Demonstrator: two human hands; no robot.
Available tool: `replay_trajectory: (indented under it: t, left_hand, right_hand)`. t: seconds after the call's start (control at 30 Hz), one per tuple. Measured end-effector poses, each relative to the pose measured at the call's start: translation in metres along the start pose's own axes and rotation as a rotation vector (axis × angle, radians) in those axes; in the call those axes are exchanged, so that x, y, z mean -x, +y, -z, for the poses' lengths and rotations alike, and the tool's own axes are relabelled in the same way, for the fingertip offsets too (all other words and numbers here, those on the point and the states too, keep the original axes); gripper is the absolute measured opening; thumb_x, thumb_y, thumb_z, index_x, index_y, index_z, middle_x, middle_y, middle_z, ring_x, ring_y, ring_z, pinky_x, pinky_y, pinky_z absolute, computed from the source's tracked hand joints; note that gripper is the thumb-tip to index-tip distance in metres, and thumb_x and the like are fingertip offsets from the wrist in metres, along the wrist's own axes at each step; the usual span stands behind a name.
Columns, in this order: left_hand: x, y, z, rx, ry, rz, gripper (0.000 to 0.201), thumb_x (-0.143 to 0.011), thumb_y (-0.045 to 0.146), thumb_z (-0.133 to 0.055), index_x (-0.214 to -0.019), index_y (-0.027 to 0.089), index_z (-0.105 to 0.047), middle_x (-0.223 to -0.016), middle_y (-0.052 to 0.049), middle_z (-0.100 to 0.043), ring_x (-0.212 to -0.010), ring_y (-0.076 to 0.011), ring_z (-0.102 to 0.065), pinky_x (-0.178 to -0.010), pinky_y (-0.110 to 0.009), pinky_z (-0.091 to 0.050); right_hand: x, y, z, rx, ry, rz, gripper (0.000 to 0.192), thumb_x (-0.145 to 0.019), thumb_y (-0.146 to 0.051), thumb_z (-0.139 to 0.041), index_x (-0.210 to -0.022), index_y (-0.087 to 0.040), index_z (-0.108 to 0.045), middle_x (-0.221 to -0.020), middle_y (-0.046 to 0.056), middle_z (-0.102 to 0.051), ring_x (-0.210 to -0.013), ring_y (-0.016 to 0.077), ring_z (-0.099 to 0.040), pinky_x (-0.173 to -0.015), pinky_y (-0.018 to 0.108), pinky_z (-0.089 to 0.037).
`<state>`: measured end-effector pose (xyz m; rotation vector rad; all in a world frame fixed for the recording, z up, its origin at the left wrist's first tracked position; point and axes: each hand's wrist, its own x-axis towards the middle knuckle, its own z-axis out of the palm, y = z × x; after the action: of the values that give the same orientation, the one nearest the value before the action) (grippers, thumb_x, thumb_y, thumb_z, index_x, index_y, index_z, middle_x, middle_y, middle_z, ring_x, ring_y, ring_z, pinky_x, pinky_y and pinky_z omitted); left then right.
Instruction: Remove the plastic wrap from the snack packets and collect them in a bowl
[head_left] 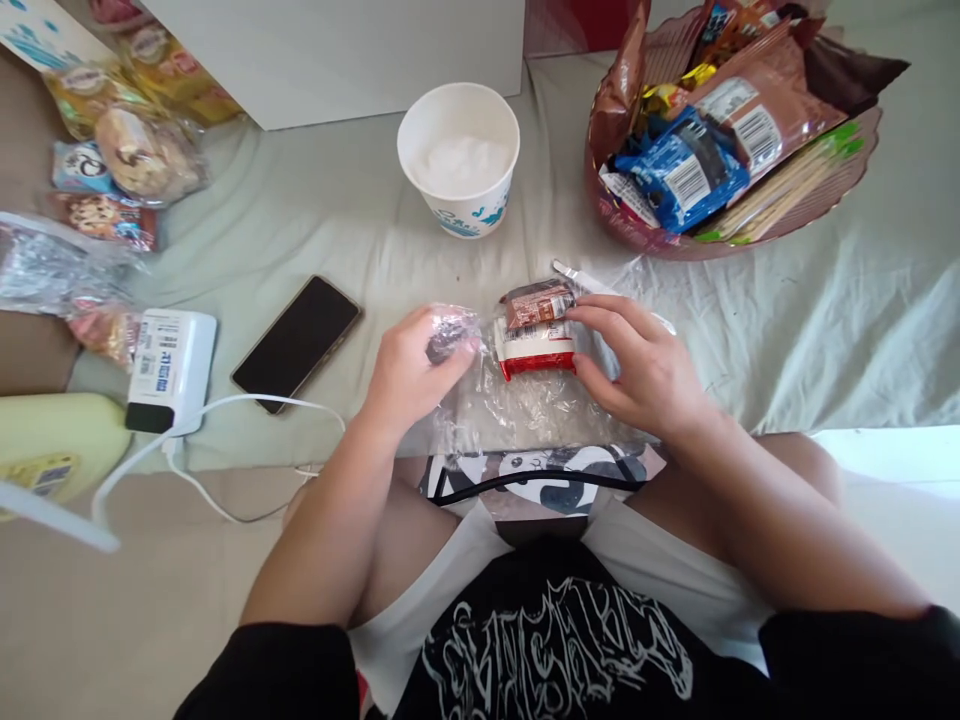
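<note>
1. Surface: I sit at a pale green, wrinkled cloth sheet spread over a low surface; a white box-like panel stands at its far edge.
2. Left margin: several clear-wrapped cookie packets lie in a loose group. Nearer me are a white rectangular power bank with a white cable, and a black smartphone lying face up just beside it.
3. Containers: a white paper cup with blue print stands upright at centre, holding something white that I cannot identify. At far right, a translucent reddish plastic bowl is heaped with snack packets, among them a blue wrapped packet and a brown packet with a barcode label.
4. Clear crinkled plastic bag: it lies flat on the sheet in front of my lap, between my two hands.
5. Left hand: my fingers are curled closed, pinching a bunched corner of the clear bag.
6. Right hand: my fingers are partly spread and bent around a small red-and-white wrapped snack bar, thumb at its near side, fingertips on its far side. A brown wrapped snack bar lies touching it, just beyond, both on the bag.
</note>
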<state>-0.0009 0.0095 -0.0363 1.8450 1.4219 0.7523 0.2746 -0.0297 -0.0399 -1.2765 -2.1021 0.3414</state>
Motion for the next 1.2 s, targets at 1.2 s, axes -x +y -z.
replay_trajectory:
  t: [1.2]
  left_hand:
    - [-0.023, 0.011, -0.021, 0.988, -0.204, 0.450, 0.048, -0.079, 0.066, -0.071, -0.066, 0.024, -0.053, -0.089, -0.011, -0.077, -0.097, -0.0302, -0.079, -0.075, -0.044, -0.067]
  right_hand:
    - [-0.004, 0.001, -0.026, -0.041, -0.019, 0.011, 0.064, -0.085, -0.023, -0.064, -0.148, -0.018, -0.054, -0.145, 0.016, -0.067, -0.134, 0.0311, -0.066, -0.112, 0.050, -0.058]
